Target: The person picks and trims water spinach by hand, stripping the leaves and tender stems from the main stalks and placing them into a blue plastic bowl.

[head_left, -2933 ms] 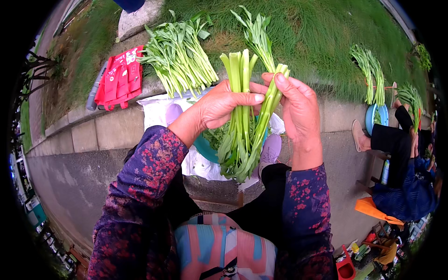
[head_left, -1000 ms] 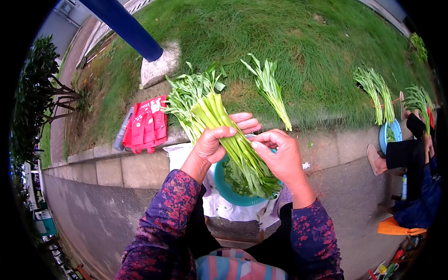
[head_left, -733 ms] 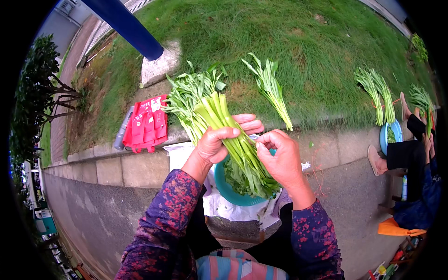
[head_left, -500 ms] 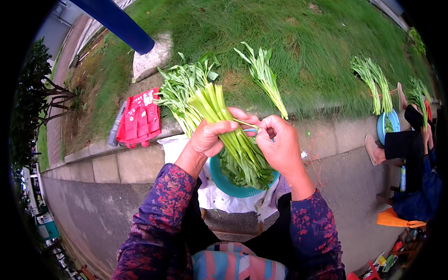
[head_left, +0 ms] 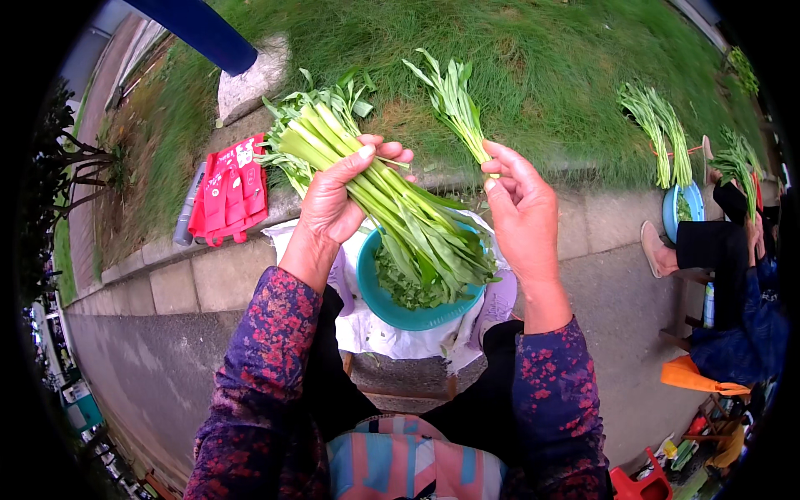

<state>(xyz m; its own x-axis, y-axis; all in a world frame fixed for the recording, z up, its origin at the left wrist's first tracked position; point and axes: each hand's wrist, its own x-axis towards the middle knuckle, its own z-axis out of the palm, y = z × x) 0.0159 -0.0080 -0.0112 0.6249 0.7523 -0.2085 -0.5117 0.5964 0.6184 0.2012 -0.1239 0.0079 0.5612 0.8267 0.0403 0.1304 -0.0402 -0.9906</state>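
One thick bundle (head_left: pixel 387 208) of leafy green stems is clasped in the left hand (head_left: pixel 337 192), tilted over a teal basin (head_left: pixel 417 318). One smaller bunch (head_left: pixel 454 104) is seen on the grass (head_left: pixel 542 50); its stem ends are met by the right hand (head_left: pixel 529 208), though whether they are gripped cannot be told. The hands are held well apart. One pile (head_left: pixel 342 98) is partly hidden behind the bundle, and two bunches (head_left: pixel 643 117) are laid near a blue basin (head_left: pixel 670 215). Green leaves (head_left: pixel 400 271) are contained in both basins. Half a second earlier, a thin strand was held beside the bundle by the right hand, which has since been moved outward
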